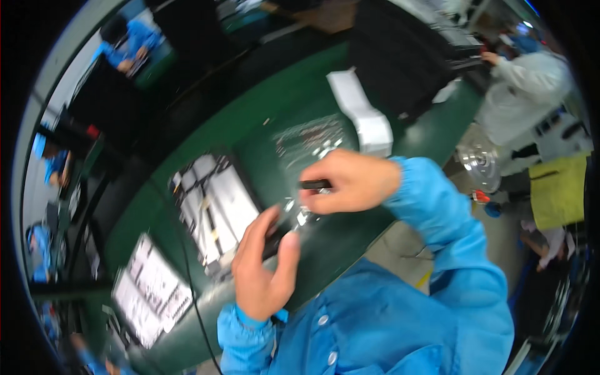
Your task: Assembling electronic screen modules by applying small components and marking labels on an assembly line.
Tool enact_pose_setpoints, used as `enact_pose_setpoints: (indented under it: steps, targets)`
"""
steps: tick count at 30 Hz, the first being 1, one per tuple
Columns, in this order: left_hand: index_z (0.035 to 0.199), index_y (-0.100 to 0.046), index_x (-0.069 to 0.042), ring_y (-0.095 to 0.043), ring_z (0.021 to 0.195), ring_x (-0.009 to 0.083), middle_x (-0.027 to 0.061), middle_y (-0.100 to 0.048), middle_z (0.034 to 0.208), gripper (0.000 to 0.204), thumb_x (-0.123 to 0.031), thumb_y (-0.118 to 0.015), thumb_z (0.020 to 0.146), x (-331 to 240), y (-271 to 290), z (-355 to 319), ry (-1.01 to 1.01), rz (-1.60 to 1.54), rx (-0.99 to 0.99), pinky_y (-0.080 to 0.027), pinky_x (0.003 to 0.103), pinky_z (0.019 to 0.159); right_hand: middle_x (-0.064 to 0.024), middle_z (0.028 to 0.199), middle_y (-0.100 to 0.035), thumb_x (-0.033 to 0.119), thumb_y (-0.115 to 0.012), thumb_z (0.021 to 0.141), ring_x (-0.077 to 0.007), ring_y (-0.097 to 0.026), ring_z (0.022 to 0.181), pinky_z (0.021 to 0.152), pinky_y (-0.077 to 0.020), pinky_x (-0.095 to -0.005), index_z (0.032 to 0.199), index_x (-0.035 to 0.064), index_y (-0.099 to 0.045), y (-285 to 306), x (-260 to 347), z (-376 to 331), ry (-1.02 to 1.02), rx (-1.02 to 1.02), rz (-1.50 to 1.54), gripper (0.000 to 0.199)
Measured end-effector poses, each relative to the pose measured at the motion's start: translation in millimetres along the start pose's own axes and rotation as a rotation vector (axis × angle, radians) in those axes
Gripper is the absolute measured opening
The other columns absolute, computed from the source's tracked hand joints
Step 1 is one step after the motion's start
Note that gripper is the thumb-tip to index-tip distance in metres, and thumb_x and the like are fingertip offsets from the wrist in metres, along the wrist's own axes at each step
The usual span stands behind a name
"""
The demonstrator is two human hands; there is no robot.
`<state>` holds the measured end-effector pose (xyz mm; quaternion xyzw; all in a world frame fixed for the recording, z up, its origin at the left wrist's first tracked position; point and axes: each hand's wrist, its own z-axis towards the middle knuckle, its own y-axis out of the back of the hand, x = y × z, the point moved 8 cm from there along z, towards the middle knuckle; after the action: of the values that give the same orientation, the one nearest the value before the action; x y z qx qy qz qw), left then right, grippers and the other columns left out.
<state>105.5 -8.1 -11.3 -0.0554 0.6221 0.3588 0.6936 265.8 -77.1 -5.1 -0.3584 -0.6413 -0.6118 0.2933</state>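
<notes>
Blue jacket (381, 319) nearest, right hand (347, 182) with fingers clamped on a small black piece (315, 184), left hand (262, 275) with fingers apart, beside a white panel (226, 209) on the green desk (328, 257).

Green table (337, 247), pale panel (231, 203), white strip (373, 128)

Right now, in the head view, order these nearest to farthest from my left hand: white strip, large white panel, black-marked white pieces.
From your left hand:
1. Large white panel: close by, up and left.
2. Black-marked white pieces: farther off, to the left.
3. White strip: farthest, up and right.
</notes>
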Motion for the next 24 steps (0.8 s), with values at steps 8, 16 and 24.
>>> enact_pose_setpoints:
  steps: [8,16,24]
  targets:
    - [0.103,-0.07,0.005,-0.069,0.076,0.0127,0.0086,-0.072,0.083,0.015,-0.008,-0.066,0.096,11,-15,-2,0.282,-0.265,0.182,-0.055,0.028,0.072,-0.0206,0.082,-0.068,0.018,-0.065,0.092,-0.0382,-0.067,0.077,0.068,-0.0521,-0.0438,0.095,-0.0027,-0.066,-22,27,-8,0.096,0.29,0.027,0.021]
    - [0.102,-0.07,0.006,-0.067,0.073,0.0111,0.0087,-0.071,0.079,0.016,-0.01,-0.067,0.097,24,-24,-10,0.394,-0.286,0.177,-0.053,0.025,0.068,-0.0166,0.088,-0.068,0.012,-0.068,0.087,-0.0354,-0.069,0.079,0.068,-0.0546,-0.0423,0.097,-0.0003,-0.066,-21,21,-24,0.194,-0.075,-0.096,0.017]
    - [0.103,-0.071,0.004,-0.069,0.073,0.0163,0.0121,-0.071,0.085,0.013,-0.006,-0.067,0.095,20,-27,-6,0.141,-0.148,-0.105,-0.055,0.028,0.069,-0.0086,0.086,-0.069,0.008,-0.075,0.08,-0.0249,-0.071,0.07,0.06,-0.058,-0.0333,0.099,0.0033,-0.07,-36,9,-50,0.112,-0.597,-0.039,0.02]
